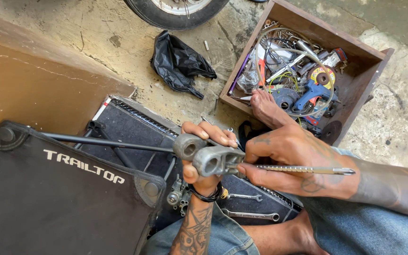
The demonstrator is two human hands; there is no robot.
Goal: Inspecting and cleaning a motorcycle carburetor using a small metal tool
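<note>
Grey cast-metal bracket (208,158) gripped in left hand (204,141), right hand (293,158) pinching twisted steel bit (303,169)

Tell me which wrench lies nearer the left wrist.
The smaller wrench, just right of the left hand's wristband; the longer wrench lies lower, by the jeans.

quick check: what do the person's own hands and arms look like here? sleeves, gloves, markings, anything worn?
Both bare: no gloves, no sleeves. The left hand has a dark tattooed forearm and a black wristband with a small brass-coloured piece at the wrist. The right hand has tattoo linework across its back, and dense dark tattooing covers that forearm. Blue denim jeans show below.
</note>
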